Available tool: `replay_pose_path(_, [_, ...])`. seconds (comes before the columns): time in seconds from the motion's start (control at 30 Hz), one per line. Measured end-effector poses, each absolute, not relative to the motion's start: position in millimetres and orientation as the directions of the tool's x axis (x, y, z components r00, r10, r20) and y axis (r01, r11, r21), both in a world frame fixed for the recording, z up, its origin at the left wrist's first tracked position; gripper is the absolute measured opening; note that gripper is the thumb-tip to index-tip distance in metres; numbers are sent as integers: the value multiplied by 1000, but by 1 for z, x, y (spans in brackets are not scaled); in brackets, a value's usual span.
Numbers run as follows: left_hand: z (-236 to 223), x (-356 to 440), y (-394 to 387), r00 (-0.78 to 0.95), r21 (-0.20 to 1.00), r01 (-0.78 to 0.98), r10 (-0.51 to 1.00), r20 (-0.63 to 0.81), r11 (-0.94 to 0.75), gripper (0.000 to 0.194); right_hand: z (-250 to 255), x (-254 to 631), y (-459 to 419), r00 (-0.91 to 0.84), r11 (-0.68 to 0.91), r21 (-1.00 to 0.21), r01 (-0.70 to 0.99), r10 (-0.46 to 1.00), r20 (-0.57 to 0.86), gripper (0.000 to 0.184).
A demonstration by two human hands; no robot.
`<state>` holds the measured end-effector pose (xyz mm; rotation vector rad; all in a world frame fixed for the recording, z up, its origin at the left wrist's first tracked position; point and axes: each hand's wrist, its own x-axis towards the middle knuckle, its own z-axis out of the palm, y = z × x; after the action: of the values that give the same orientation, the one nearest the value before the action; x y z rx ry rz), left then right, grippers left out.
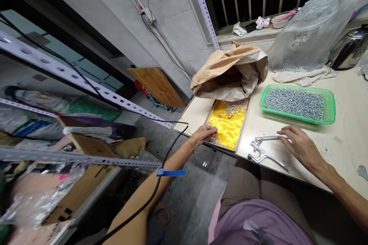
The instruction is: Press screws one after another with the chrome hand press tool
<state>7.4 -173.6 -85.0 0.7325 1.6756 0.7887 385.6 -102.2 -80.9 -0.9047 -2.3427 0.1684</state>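
My left hand (204, 134) is over the near left corner of a shallow tray lined with shiny yellow cloth (231, 132). Its fingers are pinched together among small silvery metal pieces (214, 141); what they hold is too small to make out. More such pieces (235, 108) are heaped at the tray's far end. Metal hand pliers (260, 151) lie on the table to the right of the tray, handles spread apart. My right hand (301, 147) has its thumb and fingers around the end of the upper handle.
Behind the pliers stands a green plastic basket (332, 111) full of small metal pins. A crumpled brown paper sack (227, 71) rests at the tray's far end. A white cloth (306, 76), clear plastic bag (304, 38) and kettle (349, 49) are farther back. A black cable (156, 187) crosses my left arm.
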Motion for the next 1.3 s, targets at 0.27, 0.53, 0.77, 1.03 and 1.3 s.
replay_pose_path(0.27, [-68, 29, -143, -258, 836, -57, 801, -540, 545, 22, -86, 389, -113, -615, 718, -457, 525, 691, 379, 30])
replay_pose_path(0.53, [-47, 18, -124, -255, 220, 932, 953, -165, 288, 18, -80, 397, -124, -553, 652, -539, 534, 751, 361, 31])
replay_pose_path(0.77, [-71, 16, -162, -191, -8, 979, 915, -355, 201, 14, -91, 399, -132, -562, 598, -630, 495, 774, 293, 32])
replay_pose_path(1.03, [-74, 26, -165, -134, -65, 991, 939, -315, 120, 19, -96, 397, -140, -558, 593, -623, 510, 779, 284, 29])
replay_pose_path(1.3, [-71, 64, -172, -231, 583, 742, 943, -242, 331, 17, -111, 406, -159, -661, 678, -490, 548, 710, 244, 24])
